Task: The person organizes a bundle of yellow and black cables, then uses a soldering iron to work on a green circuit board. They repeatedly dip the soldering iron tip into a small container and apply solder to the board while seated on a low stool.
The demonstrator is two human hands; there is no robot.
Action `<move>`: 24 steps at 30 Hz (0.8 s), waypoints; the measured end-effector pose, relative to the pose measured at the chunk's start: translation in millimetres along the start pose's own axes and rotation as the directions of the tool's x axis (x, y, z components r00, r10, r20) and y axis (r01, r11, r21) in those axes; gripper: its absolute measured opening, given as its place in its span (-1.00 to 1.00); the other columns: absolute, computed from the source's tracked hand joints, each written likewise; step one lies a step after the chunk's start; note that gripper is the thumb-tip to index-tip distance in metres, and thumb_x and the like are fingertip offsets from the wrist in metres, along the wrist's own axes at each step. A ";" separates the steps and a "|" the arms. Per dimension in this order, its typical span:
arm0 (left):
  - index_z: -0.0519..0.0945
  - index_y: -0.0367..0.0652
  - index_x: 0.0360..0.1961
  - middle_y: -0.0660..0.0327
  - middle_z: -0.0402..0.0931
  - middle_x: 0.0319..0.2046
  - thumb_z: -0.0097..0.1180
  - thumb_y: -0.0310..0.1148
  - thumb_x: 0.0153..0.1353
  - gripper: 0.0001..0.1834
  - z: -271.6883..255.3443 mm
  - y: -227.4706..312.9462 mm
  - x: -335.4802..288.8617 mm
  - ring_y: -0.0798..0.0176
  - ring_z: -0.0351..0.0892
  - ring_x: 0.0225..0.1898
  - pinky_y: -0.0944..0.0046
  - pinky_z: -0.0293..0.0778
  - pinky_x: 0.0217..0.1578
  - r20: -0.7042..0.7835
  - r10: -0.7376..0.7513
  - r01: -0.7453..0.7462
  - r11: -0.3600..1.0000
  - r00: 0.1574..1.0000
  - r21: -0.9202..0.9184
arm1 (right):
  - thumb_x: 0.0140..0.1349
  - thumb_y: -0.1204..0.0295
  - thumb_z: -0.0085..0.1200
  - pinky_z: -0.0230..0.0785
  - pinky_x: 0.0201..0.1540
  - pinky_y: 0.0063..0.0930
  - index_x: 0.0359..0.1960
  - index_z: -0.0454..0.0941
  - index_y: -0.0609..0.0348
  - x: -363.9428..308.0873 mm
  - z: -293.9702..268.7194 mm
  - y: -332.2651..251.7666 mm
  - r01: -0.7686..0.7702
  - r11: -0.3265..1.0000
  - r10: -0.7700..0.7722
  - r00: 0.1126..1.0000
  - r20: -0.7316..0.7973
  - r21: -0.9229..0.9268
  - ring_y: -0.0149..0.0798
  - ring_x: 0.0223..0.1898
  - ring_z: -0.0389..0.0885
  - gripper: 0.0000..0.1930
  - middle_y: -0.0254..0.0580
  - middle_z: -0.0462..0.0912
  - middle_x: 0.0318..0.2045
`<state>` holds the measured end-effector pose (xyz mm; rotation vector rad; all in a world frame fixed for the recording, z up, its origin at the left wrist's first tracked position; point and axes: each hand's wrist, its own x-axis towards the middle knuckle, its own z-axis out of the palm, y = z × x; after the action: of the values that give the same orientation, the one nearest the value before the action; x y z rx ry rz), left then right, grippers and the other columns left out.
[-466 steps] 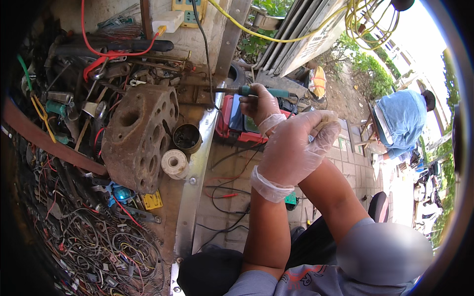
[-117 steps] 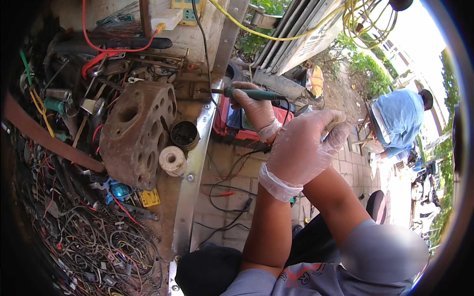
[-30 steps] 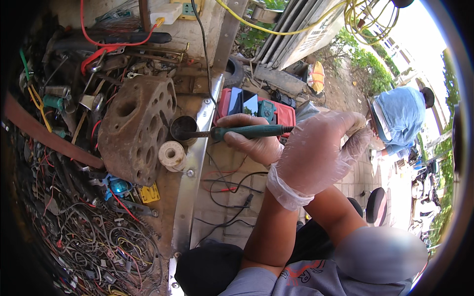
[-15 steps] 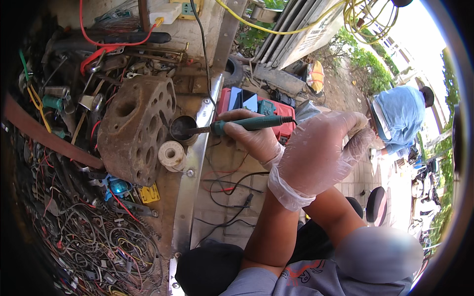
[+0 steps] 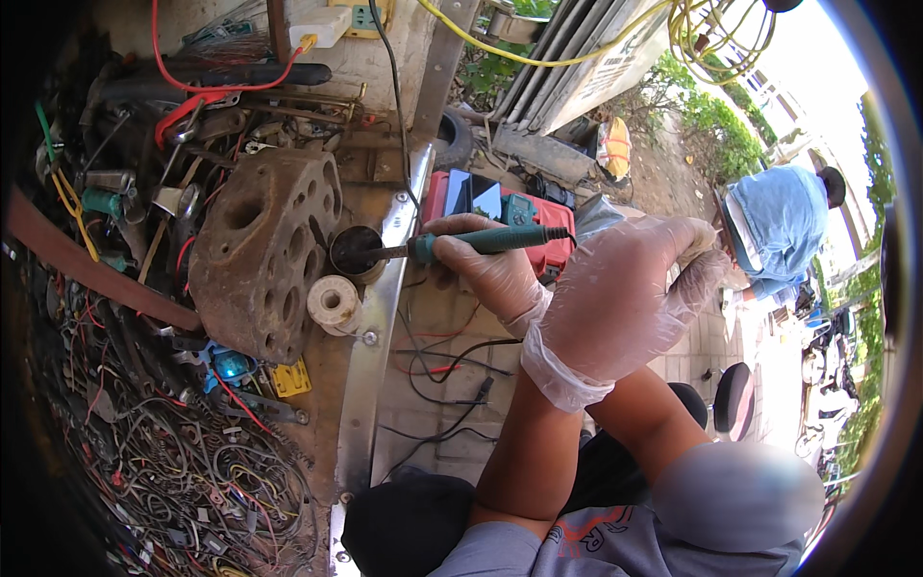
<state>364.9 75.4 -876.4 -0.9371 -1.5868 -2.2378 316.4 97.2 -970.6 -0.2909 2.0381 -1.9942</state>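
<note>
My forearms cross, with the left one above the right. My gloved right hand [image 5: 495,282] closes round the green handle of a soldering iron [image 5: 471,242]. The iron lies nearly level, its tip inside a small round tin [image 5: 372,271] with dark contents. My gloved left hand [image 5: 625,298] hangs to the right with its back showing. Its fingers are bent together; what they hold, if anything, is hidden. A whitish spool [image 5: 335,302] stands beside the tin. Left of both sits a rusty metal block [image 5: 245,255] with several holes.
A metal edge strip [image 5: 361,385] borders the bench. Tangled wires [image 5: 212,490] cover its near left. Beyond my hands lie a red case [image 5: 553,231], a phone [image 5: 471,192] and a green meter [image 5: 520,209]. A power cable [image 5: 394,96] hangs down. Another person [image 5: 779,226] bends at the right.
The soldering iron's tip has shifted very slightly inside the tin, and my right hand with it. My left hand looks almost unmoved.
</note>
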 end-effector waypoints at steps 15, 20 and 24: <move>0.63 -0.36 -0.14 0.02 0.66 -0.31 0.27 -0.33 0.32 -0.73 0.7 -0.9 0.3 0.14 0.65 -0.30 0.27 0.53 -0.17 -0.009 0.019 -0.019 1.000 1.000 0.020 | 0.30 0.42 0.17 0.52 -0.29 -0.54 0.03 0.56 0.31 2.4 -6.4 1.7 0.083 0.996 -0.082 0.996 0.030 -0.017 -0.42 -0.39 0.62 -0.69 -0.19 0.69 -0.33; 0.63 -0.36 -0.14 0.02 0.66 -0.31 0.26 -0.32 0.32 -0.73 0.1 -0.7 0.4 0.18 0.65 -0.30 0.27 0.53 -0.17 -0.011 0.029 -0.028 1.000 1.000 0.014 | 0.28 0.47 0.15 0.50 -0.25 -0.56 0.01 0.59 0.29 1.3 -9.9 0.9 0.086 0.996 -0.086 0.996 0.026 -0.008 -0.45 -0.36 0.60 -0.71 -0.24 0.68 -0.30; 0.63 -0.36 -0.14 0.02 0.66 -0.31 0.27 -0.32 0.32 -0.73 0.3 -0.9 0.8 0.17 0.65 -0.30 0.28 0.53 -0.17 -0.005 0.027 -0.027 0.999 1.000 0.021 | 0.25 0.49 0.16 0.49 -0.23 -0.56 -0.02 0.60 0.31 5.9 -7.8 0.7 0.140 0.990 -0.139 0.990 0.037 -0.020 -0.46 -0.34 0.60 -0.72 -0.25 0.68 -0.28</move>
<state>363.9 76.2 -876.5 -0.9403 -1.5830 -2.1995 308.2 102.6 -971.5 -0.4828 2.0712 -2.0311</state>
